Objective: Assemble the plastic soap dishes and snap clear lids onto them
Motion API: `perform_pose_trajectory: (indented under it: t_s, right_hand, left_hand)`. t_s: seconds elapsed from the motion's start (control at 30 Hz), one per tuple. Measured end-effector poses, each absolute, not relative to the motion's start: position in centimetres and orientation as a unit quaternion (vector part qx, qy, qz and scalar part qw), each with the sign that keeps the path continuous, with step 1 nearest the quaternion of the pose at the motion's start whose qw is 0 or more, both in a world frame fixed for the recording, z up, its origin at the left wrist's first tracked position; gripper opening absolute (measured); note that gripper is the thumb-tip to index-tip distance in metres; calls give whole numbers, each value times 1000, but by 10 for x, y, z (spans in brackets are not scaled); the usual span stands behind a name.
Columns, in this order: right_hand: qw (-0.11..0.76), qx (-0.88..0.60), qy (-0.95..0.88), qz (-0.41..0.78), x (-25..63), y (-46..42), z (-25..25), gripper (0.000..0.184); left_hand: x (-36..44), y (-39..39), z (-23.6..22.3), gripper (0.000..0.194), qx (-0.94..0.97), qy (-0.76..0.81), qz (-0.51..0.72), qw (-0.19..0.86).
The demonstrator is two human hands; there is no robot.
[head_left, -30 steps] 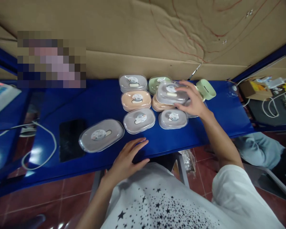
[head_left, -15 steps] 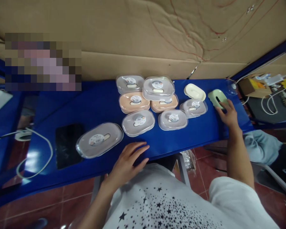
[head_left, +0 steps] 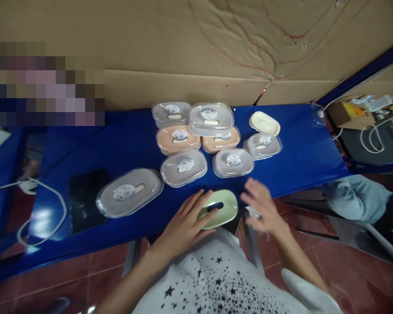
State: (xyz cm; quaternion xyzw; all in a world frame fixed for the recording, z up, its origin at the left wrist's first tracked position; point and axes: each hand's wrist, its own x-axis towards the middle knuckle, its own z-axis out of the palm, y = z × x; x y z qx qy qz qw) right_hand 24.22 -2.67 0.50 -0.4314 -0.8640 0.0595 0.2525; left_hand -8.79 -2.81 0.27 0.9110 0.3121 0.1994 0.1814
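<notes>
A pale green oval soap dish (head_left: 228, 208) with a slot in its middle is at the front edge of the table, close to my body. My left hand (head_left: 187, 223) grips its left end, thumb over the top and fingers along the far side. Off the dish's right end, my right hand (head_left: 263, 206) is slightly blurred, fingers apart and holding nothing. Just beyond the hands lie two grey soap boxes (head_left: 184, 168) (head_left: 234, 163) with clear lids and round labels.
Farther back are peach soap boxes (head_left: 178, 138), more grey ones (head_left: 211, 118) and a cream dish (head_left: 265, 123). A larger lidded grey box (head_left: 130, 193) lies beside a black flat slab (head_left: 87, 200) and a white cable (head_left: 65, 209) at left. A person's sleeve (head_left: 356, 196) shows at right.
The green soap dish has come from the table's right end to the front in front of me. My left hand has taken hold of it; my right hand has let go.
</notes>
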Motion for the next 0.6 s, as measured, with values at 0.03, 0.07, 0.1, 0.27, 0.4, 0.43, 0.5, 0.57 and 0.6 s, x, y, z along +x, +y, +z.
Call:
perform_pose_trajectory:
  t_s: [0.03, 0.07, 0.1, 0.27, 0.4, 0.43, 0.5, 0.57, 0.6]
  right_hand:
    - [278, -473, -835, 28, 258, 2, 7, 56]
    - [287, -546, -787, 7, 279, 32, 9, 53]
    - [279, -596, -753, 2, 303, 61, 10, 56]
    - [312, -637, -696, 111, 396, 140, 9, 76]
    - [332, -644, -672, 153, 390, 136, -1, 76]
    - [332, -642, -673, 158, 382, 137, -4, 73]
    - [335, -634, -677, 165, 370, 147, -7, 73]
    - [341, -629, -680, 161, 368, 164, -8, 77]
    - [335, -634, -683, 143, 372, 172, -8, 79]
  left_hand:
    - [-90, -30, 2, 48, 906, 323, 205, 184]
    - [-94, -33, 2, 44, 896, 338, 216, 190]
    - [-100, -36, 1, 42, 885, 354, 231, 198]
    - [-123, -50, -2, 42, 834, 416, 287, 220]
    - [-121, -45, -7, 42, 823, 431, 302, 215]
    - [-119, -42, -7, 42, 825, 429, 301, 211]
    - [-113, -36, -8, 42, 833, 421, 294, 205]
    - [-109, -32, -7, 42, 838, 414, 293, 204]
    - [-108, -32, -7, 41, 838, 411, 297, 204]
